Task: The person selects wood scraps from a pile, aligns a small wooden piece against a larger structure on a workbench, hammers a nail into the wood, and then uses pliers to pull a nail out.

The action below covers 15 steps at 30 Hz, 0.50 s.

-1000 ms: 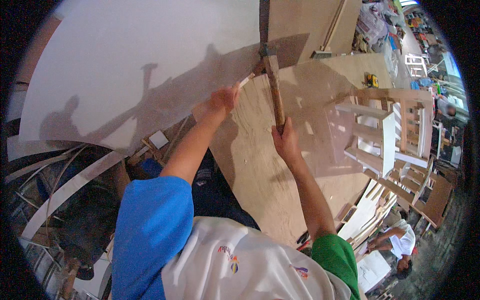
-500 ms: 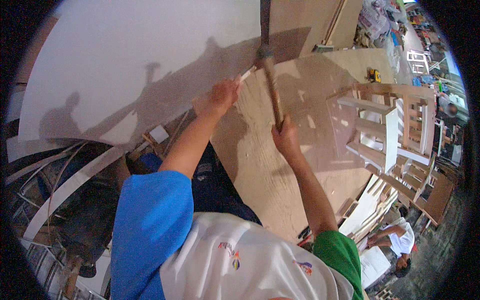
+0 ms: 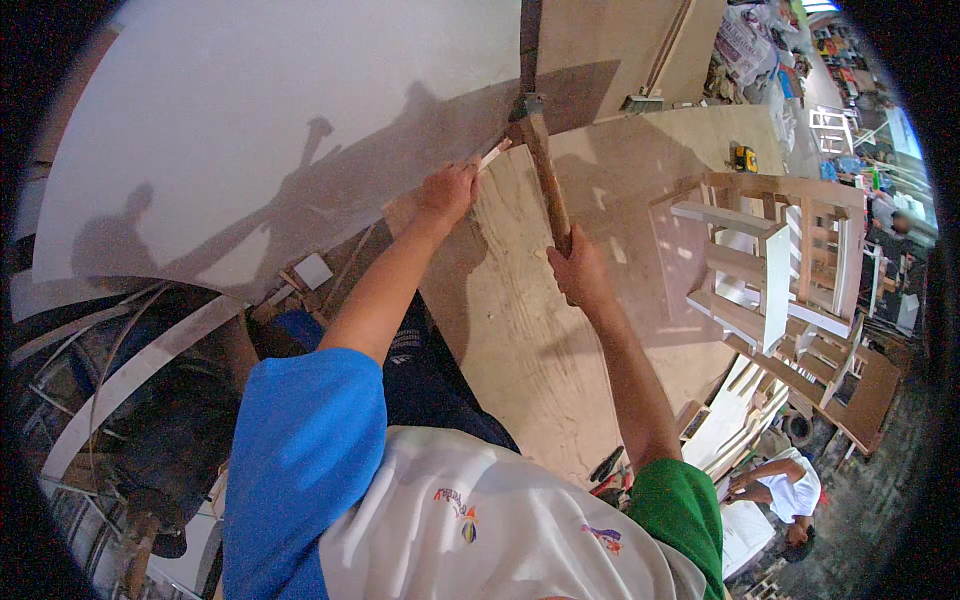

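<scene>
My right hand (image 3: 580, 268) is wrapped round the wooden handle of a hammer (image 3: 548, 175). Its dark head is at the far end, by the edge of the white panel. My left hand (image 3: 449, 192) is closed on a short, pale wooden stick (image 3: 495, 153), whose tip points toward the hammer head. Too little of the stick shows to tell whether it is a tool's handle. Beneath both hands lies a broad plywood sheet (image 3: 530, 370), its grain visible. The large white panel (image 3: 300, 70) stands beyond my left hand, with shadows of my arms and the hammer across it.
A yellow tape measure (image 3: 745, 158) and a brush (image 3: 642, 103) lie at the far right. Partly white wooden frames (image 3: 775, 260) stand on the right. Another person in a white shirt (image 3: 797, 483) bends at the lower right. A curved pale strip (image 3: 130, 380) crosses the left side.
The hammer head has shifted slightly farther away, and its blur has gone. My left hand keeps its grip on the stick, almost in the same place.
</scene>
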Each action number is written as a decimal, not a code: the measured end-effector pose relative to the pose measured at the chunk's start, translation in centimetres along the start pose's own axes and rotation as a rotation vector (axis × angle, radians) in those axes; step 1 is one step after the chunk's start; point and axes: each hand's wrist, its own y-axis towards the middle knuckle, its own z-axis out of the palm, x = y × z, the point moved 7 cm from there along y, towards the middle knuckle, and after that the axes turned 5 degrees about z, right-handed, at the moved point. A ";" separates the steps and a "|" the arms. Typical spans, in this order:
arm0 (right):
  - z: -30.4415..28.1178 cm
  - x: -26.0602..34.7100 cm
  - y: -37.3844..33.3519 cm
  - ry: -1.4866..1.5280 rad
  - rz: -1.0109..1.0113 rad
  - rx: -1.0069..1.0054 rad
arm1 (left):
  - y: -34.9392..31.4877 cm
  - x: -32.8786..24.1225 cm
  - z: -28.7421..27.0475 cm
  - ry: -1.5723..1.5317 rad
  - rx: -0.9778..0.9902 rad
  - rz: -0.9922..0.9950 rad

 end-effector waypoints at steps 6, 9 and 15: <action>0.9 -0.8 0.5 -0.010 0.030 0.074 | -0.1 0.0 -0.4 0.022 -0.096 0.046; 0.2 0.0 0.3 0.055 0.003 0.032 | -0.4 0.1 -0.6 0.007 -0.010 0.023; -0.5 1.3 -0.8 -0.039 0.015 0.063 | -0.2 0.3 -0.1 0.015 0.023 0.038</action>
